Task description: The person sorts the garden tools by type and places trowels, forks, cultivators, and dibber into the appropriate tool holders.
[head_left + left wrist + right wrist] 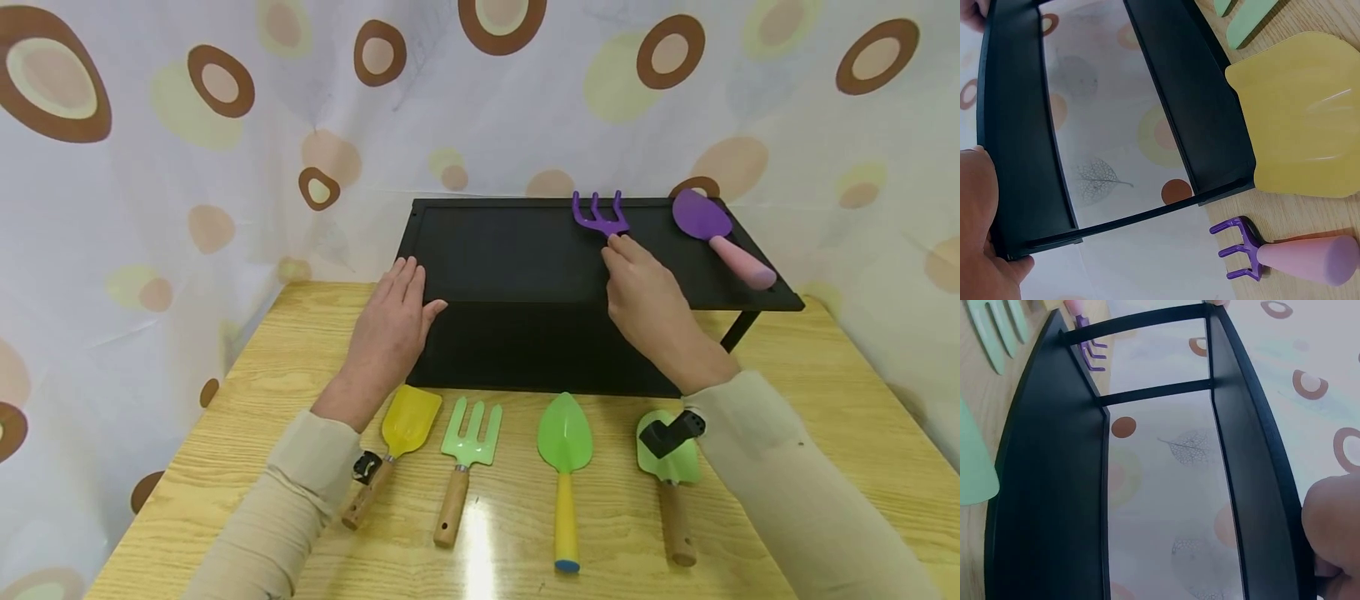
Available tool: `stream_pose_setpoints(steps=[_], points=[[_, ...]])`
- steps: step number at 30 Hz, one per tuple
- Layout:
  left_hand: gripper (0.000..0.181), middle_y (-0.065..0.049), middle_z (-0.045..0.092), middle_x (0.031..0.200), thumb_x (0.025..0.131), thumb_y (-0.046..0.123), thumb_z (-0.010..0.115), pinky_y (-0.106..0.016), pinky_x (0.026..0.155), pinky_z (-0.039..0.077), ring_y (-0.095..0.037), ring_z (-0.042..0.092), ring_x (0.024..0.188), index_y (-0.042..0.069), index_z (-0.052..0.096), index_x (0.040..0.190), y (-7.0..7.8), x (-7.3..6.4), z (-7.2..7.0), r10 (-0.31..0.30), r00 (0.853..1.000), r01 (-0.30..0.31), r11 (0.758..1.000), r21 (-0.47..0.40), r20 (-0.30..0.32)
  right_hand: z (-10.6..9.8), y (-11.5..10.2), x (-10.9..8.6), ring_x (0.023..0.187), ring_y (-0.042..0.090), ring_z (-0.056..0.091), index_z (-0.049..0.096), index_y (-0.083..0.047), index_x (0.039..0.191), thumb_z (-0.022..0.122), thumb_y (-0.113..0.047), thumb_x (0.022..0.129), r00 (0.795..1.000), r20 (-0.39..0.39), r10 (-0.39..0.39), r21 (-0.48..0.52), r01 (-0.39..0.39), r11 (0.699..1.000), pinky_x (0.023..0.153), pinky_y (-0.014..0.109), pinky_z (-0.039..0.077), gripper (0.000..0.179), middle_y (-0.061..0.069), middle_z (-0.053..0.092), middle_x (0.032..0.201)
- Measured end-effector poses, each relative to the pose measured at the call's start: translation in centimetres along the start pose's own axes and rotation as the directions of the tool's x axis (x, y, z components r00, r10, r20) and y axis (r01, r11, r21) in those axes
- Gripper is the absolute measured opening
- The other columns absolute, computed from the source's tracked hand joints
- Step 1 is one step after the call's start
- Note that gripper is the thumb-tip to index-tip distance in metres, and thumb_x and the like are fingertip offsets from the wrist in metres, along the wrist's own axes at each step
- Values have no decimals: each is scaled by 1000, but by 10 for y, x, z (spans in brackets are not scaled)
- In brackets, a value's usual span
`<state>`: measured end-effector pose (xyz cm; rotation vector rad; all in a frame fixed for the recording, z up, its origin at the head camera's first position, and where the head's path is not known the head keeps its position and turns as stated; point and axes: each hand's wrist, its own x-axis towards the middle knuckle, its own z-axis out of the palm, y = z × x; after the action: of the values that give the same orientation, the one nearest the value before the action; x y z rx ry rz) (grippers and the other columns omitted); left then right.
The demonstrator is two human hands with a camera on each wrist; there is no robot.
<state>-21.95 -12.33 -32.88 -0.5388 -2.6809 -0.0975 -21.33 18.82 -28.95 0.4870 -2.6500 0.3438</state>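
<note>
A black rack [495, 250] with a flat top panel stands on the table. My left hand [393, 321] rests on the left end of its top, fingers straight and thumb out to the side. Over the right part of the top, my right hand [648, 304] grips a purple hand rake [600, 218] with its tines pointing away; the handle is hidden by the hand. To the right of that hand, a purple trowel [701, 215] with a pink handle lies on the top panel. The left wrist view also shows the left hand [982, 219] at the rack's corner.
In front of the rack lie a yellow shovel [411, 419], a green fork [472, 433], a green trowel [565, 433] with a yellow handle and a green shovel [678, 467]. Another purple rake [1250, 250] with a pink handle lies beside the yellow shovel. A patterned curtain [480, 100] hangs behind.
</note>
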Motion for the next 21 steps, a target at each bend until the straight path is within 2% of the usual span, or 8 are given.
stream_pose_setpoints(steps=[6, 12, 15, 18, 21], points=[[63, -20, 37, 157, 106, 40, 40, -38, 125, 24, -30, 31, 150, -6, 36, 150, 0, 0, 2, 5, 1000, -5, 1000, -3, -23, -1, -1, -11, 137, 43, 46, 55, 15, 131, 50, 8, 95, 994, -74, -81, 1, 81, 997, 109, 54, 43, 37, 29, 50, 143], [63, -20, 36, 158, 106, 39, 41, -39, 125, 24, -31, 30, 150, -6, 36, 150, 1, 0, 0, 2, 1000, -3, 1000, -19, -19, -12, -2, -26, 136, 42, 48, 56, 12, 131, 54, 13, 91, 977, -138, -164, 5, 166, 986, 107, 54, 45, 41, 27, 52, 142], [63, -20, 36, 158, 106, 39, 42, -39, 124, 24, -31, 30, 150, -6, 36, 150, 2, 0, 0, 2, 1000, -3, 1000, -23, -19, -17, -1, -36, 134, 41, 50, 58, 12, 130, 56, 16, 88, 960, -179, -216, -3, 219, 976, 105, 54, 46, 42, 26, 54, 141], [62, -21, 37, 157, 106, 38, 42, -39, 124, 25, -31, 31, 149, -6, 36, 149, 2, -1, 1, 5, 1000, -6, 1000, -26, -24, -21, 0, -46, 131, 40, 53, 60, 11, 128, 60, 20, 83, 934, -225, -277, -6, 283, 959, 102, 54, 48, 46, 24, 57, 140], [62, -21, 37, 157, 106, 38, 42, -39, 124, 24, -32, 31, 149, -7, 36, 149, 1, -1, 1, 7, 1000, -7, 1000, -27, -26, -23, 1, -57, 128, 40, 56, 61, 12, 126, 62, 23, 78, 895, -269, -356, -28, 362, 932, 104, 47, 47, 49, 24, 58, 138]])
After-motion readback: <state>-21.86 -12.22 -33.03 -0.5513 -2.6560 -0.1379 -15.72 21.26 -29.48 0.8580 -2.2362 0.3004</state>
